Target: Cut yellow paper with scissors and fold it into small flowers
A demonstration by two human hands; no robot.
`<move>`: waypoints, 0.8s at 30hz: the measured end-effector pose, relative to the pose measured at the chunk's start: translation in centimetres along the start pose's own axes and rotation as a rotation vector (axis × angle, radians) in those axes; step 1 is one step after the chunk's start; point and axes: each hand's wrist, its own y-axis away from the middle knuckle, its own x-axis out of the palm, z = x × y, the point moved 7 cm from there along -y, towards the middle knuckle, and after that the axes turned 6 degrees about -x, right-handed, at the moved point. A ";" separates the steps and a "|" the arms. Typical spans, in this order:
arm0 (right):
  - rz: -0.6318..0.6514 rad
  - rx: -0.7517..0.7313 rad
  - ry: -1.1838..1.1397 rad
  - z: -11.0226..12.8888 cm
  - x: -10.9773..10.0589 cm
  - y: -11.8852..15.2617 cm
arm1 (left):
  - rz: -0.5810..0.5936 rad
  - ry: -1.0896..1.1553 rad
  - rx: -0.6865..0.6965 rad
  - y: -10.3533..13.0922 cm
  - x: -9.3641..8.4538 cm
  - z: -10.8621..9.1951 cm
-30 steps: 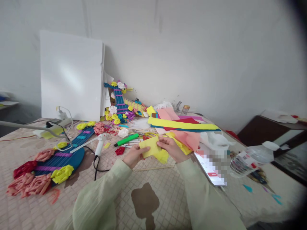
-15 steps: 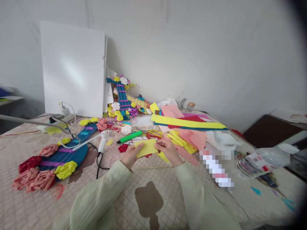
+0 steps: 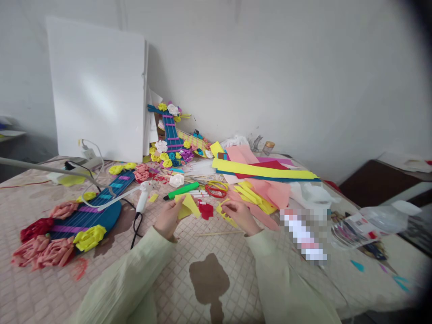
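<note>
Evidently, left hand (image 3: 168, 218) clamps yellow crepe paper (image 3: 189, 207) in its fingers by one side, leaving the opposite edge free; right hand (image 3: 241, 217) curls its fingers over a yellow scrap (image 3: 231, 220), cannot tell whether gripping; scissors (image 3: 216, 187) lie beyond those fingers, presumably for reach.

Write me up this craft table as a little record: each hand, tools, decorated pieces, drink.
Left hand: holds a bent yellow paper piece
Right hand: at a yellow scrap; grip unclear
Tools: scissors, green marker, white corded tool
Decorated pieces: blue guitar shape lying at left, with paper flowers; another guitar shape propped behind
Drink: clear bottle, right side
</note>
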 end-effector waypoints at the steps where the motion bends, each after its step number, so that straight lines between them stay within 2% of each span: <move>1: 0.008 -0.012 0.034 0.0 0.0 -0.3 | 0.000 0.001 -0.001 0.2 -0.2 -0.3; 6: 0.010 -0.075 0.141 1.9 1.3 -2.1 | -0.031 -0.089 0.005 0.6 -0.9 -0.5; 9: 0.037 -0.155 0.153 4.6 4.0 -1.6 | -0.066 -0.331 0.120 0.4 -0.9 -0.9; 11: 0.044 -0.286 0.197 6.7 6.1 -0.4 | -0.089 -0.484 0.226 0.3 -0.6 -1.3; 13: 0.021 -0.345 0.233 7.7 7.4 0.7 | -0.108 -0.549 0.280 0.2 -0.4 -1.4; 15: -0.043 -0.320 0.232 7.4 7.4 1.2 | -0.110 -0.543 0.273 0.1 -0.4 -1.1; 18: -0.104 -0.213 0.191 5.8 6.0 1.0 | -0.077 -0.521 0.231 0.0 -0.2 -0.5; 24: -0.041 0.054 -0.201 3.0 4.8 0.4 | -0.007 -0.263 0.001 0.2 0.6 0.9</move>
